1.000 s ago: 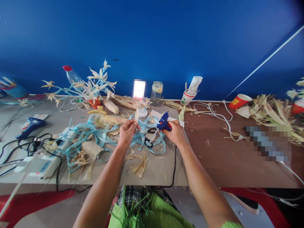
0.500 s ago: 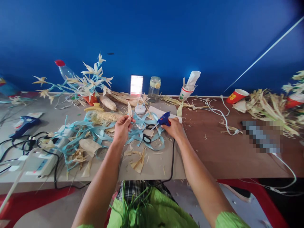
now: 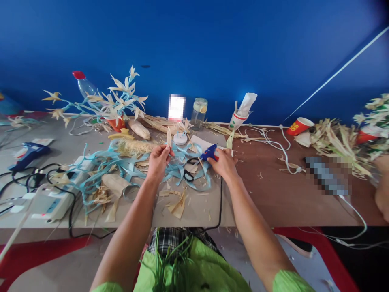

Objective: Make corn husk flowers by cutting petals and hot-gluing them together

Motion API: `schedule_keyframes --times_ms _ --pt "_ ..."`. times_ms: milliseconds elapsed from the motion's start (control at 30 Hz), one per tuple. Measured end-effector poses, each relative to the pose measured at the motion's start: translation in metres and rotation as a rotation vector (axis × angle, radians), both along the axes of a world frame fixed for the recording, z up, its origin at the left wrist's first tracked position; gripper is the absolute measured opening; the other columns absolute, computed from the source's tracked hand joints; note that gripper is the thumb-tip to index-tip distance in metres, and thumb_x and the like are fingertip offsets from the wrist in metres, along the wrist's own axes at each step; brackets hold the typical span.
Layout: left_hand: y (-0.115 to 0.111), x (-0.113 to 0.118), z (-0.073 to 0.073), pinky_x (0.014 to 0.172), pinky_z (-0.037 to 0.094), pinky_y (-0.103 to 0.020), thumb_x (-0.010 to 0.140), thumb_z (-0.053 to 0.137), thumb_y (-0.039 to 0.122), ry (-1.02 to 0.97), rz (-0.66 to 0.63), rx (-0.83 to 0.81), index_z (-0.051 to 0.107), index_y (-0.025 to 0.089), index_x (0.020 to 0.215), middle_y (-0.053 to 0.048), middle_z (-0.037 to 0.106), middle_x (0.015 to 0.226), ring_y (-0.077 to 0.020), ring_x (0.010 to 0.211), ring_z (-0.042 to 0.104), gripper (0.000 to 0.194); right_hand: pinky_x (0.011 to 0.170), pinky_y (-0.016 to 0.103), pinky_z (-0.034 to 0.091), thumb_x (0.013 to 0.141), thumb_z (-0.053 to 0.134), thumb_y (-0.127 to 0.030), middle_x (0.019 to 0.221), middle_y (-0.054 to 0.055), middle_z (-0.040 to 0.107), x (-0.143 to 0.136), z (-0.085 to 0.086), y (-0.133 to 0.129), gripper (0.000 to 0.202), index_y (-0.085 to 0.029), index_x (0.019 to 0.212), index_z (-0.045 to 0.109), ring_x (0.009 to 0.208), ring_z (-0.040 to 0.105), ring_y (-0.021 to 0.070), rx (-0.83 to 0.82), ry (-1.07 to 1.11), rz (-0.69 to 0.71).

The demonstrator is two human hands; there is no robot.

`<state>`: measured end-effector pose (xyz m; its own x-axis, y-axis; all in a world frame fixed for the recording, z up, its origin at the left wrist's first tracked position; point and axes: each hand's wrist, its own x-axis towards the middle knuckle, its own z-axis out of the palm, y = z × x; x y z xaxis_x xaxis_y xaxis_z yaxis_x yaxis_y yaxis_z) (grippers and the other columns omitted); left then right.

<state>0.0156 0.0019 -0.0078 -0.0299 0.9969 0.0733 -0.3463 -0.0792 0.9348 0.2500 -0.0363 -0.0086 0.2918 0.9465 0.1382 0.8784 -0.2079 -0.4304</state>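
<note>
**Husk piece in one hand, glue gun in the other**

In the head view, a husk piece [image 3: 169, 137] is pinched upright in the left hand [image 3: 158, 163], between thumb and fingertips, above the littered surface [image 3: 197, 217]. A blue glue gun [image 3: 209, 153] is held in the right hand [image 3: 224, 163], apart from the piece. Both grips are closed on what they carry; whether the trigger is pressed cannot be told, nor can the nozzle end be made out surely.

For good handling, the husk piece is best pinched lightly near its base, since thin, dry husk would probably split or crease under a hard squeeze. The fingers should be kept clear of the nozzle, which may be hot, and the gun steadied at its handle. The black cord [image 3: 221, 202], running down over the front edge, should be left slack, and the blue strips [image 3: 129, 172] and scissors [image 3: 188, 175] beneath should not be snagged.

The husk piece looks pale cream, slim and pointed at the top, like a narrow petal. A similar cream tone is seen in the husk flowers [image 3: 120, 86] on blue stems behind, to the left.
</note>
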Motion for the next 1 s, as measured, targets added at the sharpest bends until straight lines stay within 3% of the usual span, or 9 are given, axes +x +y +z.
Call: schedule_keyframes --times_ms 67,133,233,333,567,700,833,1000 --pt "0.0 0.0 0.001 0.04 0.023 -0.02 0.073 0.069 0.036 -0.007 0.014 0.001 0.061 0.014 0.077 0.001 0.058 0.059 -0.0028 0.04 0.034 0.024 0.09 0.041 0.042 0.08 0.062 -0.035 0.113 0.015 0.055 -0.011 0.011 -0.008 0.042 -0.014 0.116 0.059 0.094 0.059 0.0229 0.164 0.133 0.074" --pt "-0.001 -0.001 0.002 0.041 0.024 -0.02 0.073 0.069 0.035 -0.014 0.023 0.01 0.061 0.014 0.077 0.002 0.058 0.059 -0.003 0.041 0.034 0.022 0.079 0.033 0.047 0.084 0.057 -0.03 0.102 0.011 0.06 -0.029 0.021 -0.017 0.03 -0.014 0.109 0.063 0.078 0.059 0.0169 0.235 0.292 0.289" --pt "0.0 -0.002 0.002 0.041 0.024 -0.02 0.075 0.067 0.034 -0.021 0.028 0.044 0.061 0.014 0.078 0.002 0.059 0.061 -0.0029 0.04 0.034 0.02 0.077 0.028 0.046 0.086 0.054 -0.02 0.093 0.006 0.066 -0.061 0.029 -0.029 0.017 -0.018 0.096 0.068 0.082 0.061 0.0156 0.111 0.388 0.712" --pt "0.001 -0.003 0.0 0.041 0.026 -0.021 0.077 0.065 0.034 -0.006 0.029 0.075 0.061 0.015 0.078 0.002 0.059 0.061 -0.0032 0.04 0.034 0.02 0.078 0.027 0.044 0.086 0.052 -0.012 0.083 0.006 0.068 -0.087 0.024 -0.031 0.018 -0.017 0.083 0.069 0.082 0.06 0.016 0.023 0.282 0.89" --pt "0.002 -0.003 -0.001 0.041 0.025 -0.021 0.076 0.065 0.034 0.015 0.042 0.071 0.06 0.015 0.077 0.002 0.059 0.059 -0.0037 0.039 0.034 0.02 0.079 0.026 0.043 0.076 0.049 0.001 0.088 0.008 0.067 -0.104 0.009 -0.02 0.026 -0.014 0.084 0.069 0.084 0.06 0.0167 -0.009 0.153 0.951" --pt "0.001 -0.002 0.001 0.04 0.024 -0.021 0.076 0.066 0.035 0.025 0.062 0.056 0.059 0.015 0.076 0.002 0.058 0.059 -0.0038 0.039 0.034 0.021 0.077 0.027 0.043 0.081 0.054 -0.006 0.086 0.007 0.066 -0.101 0.001 -0.017 0.017 -0.014 0.085 0.069 0.083 0.059 0.0166 0.03 0.213 0.897" --pt "0.001 -0.001 0.001 0.04 0.025 -0.021 0.075 0.066 0.035 0.033 0.073 0.055 0.059 0.015 0.075 0.002 0.058 0.058 -0.0036 0.039 0.034 0.021 0.081 0.031 0.04 0.085 0.059 -0.018 0.089 0.008 0.064 -0.095 -0.009 -0.015 0.013 -0.016 0.09 0.071 0.088 0.056 0.0195 0.087 0.11 0.828" --pt "0.0 0.0 -0.001 0.041 0.026 -0.021 0.075 0.066 0.036 0.062 0.069 0.063 0.059 0.015 0.076 0.002 0.058 0.059 -0.0036 0.039 0.034 0.022 0.082 0.034 0.035 0.086 0.059 -0.02 0.091 0.007 0.062 -0.093 -0.011 -0.014 0.015 -0.021 0.094 0.072 0.094 0.048 0.0214 0.14 -0.001 0.9"
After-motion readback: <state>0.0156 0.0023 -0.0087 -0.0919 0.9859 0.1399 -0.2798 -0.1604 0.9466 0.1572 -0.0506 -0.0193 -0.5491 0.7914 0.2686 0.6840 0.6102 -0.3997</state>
